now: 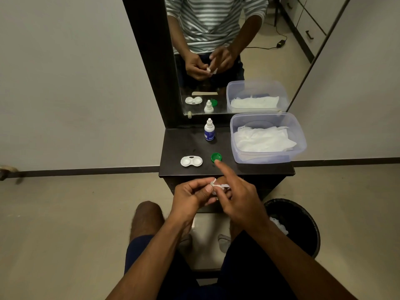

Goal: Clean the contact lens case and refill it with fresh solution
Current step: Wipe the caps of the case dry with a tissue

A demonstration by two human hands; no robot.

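Two hands are working a small white piece in front of the worktop (173, 148).

I am pinching that white piece (218, 186) with my left hand (190, 197) and my right hand (240, 195), both closed on it and touching, right index finger sticking out; what the piece is, I cannot tell. Lying open near the front edge is the case (191, 161), with a green cap (216, 157) just beside it. Standing further back is the bottle (209, 129), and a tub (300, 135) of tissues (263, 139) is sitting to the right.
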